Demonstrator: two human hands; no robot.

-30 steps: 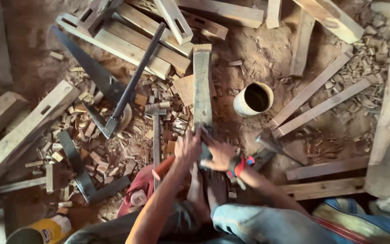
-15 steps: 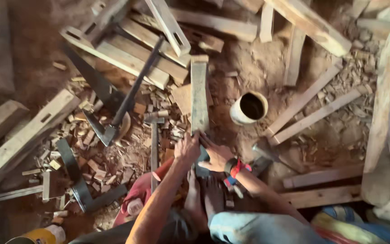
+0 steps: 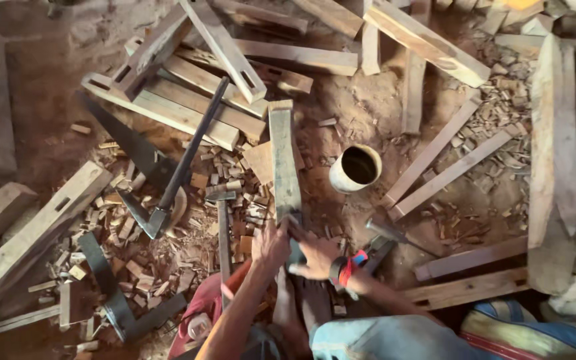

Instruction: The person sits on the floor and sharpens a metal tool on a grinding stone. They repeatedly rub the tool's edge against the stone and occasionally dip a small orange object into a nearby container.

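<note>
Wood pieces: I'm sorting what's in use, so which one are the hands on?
The grey plank, lying straight ahead beside the cup. Left hand and right hand press its near end; other pieces lie untouched.

We look straight down from our head, fairly high above our left hand (image 3: 271,245) and right hand (image 3: 315,257), workshop floor spreading beyond them.

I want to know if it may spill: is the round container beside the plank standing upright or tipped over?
Upright: the container shows its round open mouth facing up, on the ground right of the plank. Its contents cannot be told.
</note>
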